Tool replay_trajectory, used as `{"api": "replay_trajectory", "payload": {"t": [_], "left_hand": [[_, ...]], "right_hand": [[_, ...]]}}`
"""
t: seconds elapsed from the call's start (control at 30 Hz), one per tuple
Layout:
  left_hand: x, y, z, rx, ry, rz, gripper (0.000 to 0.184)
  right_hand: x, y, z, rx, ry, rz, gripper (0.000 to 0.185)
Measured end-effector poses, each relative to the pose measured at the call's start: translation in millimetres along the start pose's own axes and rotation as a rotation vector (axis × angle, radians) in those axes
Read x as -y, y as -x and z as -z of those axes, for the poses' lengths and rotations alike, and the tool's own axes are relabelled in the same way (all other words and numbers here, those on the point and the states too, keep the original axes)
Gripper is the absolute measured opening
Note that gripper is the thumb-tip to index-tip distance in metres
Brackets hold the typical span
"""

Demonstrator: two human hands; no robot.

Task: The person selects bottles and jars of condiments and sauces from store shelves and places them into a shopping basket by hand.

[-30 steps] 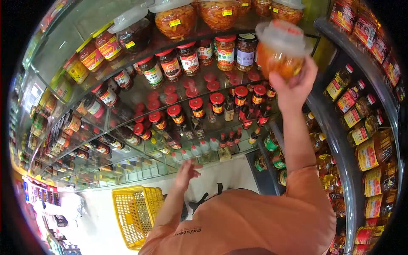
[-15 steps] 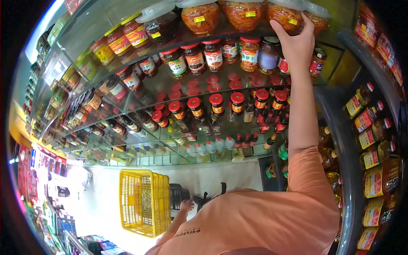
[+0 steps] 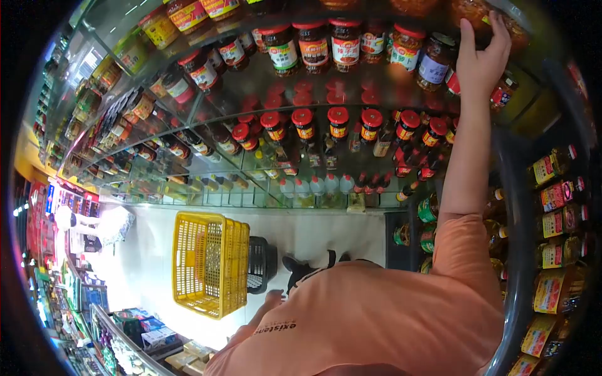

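Observation:
My right hand (image 3: 486, 56) reaches up to the top glass shelf at the upper right. Thumb and fingers are spread across the front of a round jar of orange-red pickles (image 3: 469, 11), whose top is cut off by the frame; how firmly they touch it is unclear. Just below the wrist, on the shelf beneath, stand a dark-lidded jar with a pale lilac label (image 3: 434, 67) and a red-lidded jar (image 3: 406, 50). My left hand (image 3: 274, 297) hangs low beside my body, near a black basket (image 3: 258, 263); its fingers are too small to read.
A yellow basket (image 3: 210, 263) stands on the pale floor, against the black one. Glass shelves (image 3: 251, 166) hold rows of sauce jars and bottles. Oil bottles (image 3: 555, 225) line a dark-edged rack on the right. Boxed goods (image 3: 157, 335) sit at the lower left.
The view has tilted down and shifted, so the shelves sit higher in it. My right hand stays up at the pickle jars, now nearer the upper right. My left hand remains low.

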State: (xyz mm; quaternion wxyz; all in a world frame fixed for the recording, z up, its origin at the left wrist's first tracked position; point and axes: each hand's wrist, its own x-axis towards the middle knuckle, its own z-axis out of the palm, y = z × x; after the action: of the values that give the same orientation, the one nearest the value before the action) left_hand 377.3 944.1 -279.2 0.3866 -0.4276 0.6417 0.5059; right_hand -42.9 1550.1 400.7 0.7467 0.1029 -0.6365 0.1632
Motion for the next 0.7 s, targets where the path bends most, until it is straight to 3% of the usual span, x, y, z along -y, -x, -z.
{"api": "replay_trajectory", "payload": {"t": [0.07,0.13,0.17,0.2,0.27,0.43,0.53,0.63,0.7], "left_hand": [[-12.1,6.5,5.8,-0.01,-0.418,-0.342,0.036],[-19.3,-6.5,1.4,-0.027,0.143,-0.102,0.035],[-12.3,-15.9,11.3,-0.002,-0.306,-0.524,0.034],[-33.4,-0.6,7.5,0.032,0.155,-0.126,0.034],[-54.0,15.6,7.2,-0.053,0.054,-0.123,0.035],[-65.2,13.4,27.4,-0.04,0.142,-0.113,0.034],[-75.2,21.0,40.7,-0.059,0.021,-0.066,0.031],[-33.5,-42.5,72.6,0.185,0.048,-0.099,0.029],[-52.7,-12.4,76.9,0.02,0.089,-0.081,0.026]], "right_hand": [[-0.3,-1.0,-0.6,0.009,0.037,0.02,0.06],[-1.3,-3.0,0.3,0.037,0.064,-0.017,0.06],[-1.6,-3.8,0.6,0.057,0.093,-0.054,0.059],[-1.6,-5.5,1.5,0.087,0.112,-0.094,0.057],[3.6,-4.3,0.5,0.094,0.049,-0.162,0.057],[9.6,8.5,8.6,0.123,0.117,-0.033,0.056],[39.8,65.5,23.0,0.036,0.099,0.097,0.038],[92.9,157.4,31.6,0.389,-0.184,0.044,0.027],[133.1,216.6,33.7,0.716,-0.212,-0.09,0.028]]}}
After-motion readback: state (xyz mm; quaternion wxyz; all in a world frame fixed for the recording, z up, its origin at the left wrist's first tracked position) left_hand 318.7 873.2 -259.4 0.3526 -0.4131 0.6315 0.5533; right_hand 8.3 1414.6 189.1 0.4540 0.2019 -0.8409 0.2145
